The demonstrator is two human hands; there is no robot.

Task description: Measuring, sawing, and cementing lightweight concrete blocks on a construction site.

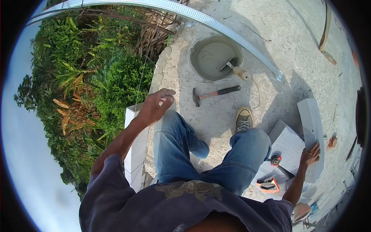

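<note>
At the right, my right hand (310, 155) grips the edge of a long white block (311, 123) that stands tilted beside other blocks. My left hand (156, 105) hovers over the ledge near my left knee, its fingers loosely bent and apart, with nothing I can make out in them. Beneath my left forearm is a row of white blocks (135, 160), and a thin string line (146, 63) runs above it. Close to my right arm lie a tape measure (275, 160), an orange-handled handsaw (268, 185) and another white block (286, 145).
Ahead, a round tub (214, 58) of grey mortar holds a trowel (236, 70). A hammer (214, 94) lies between it and my feet. A long metal channel (228, 33) arches across the far side. Left of the slab edge, the ground drops to green plants (123, 81).
</note>
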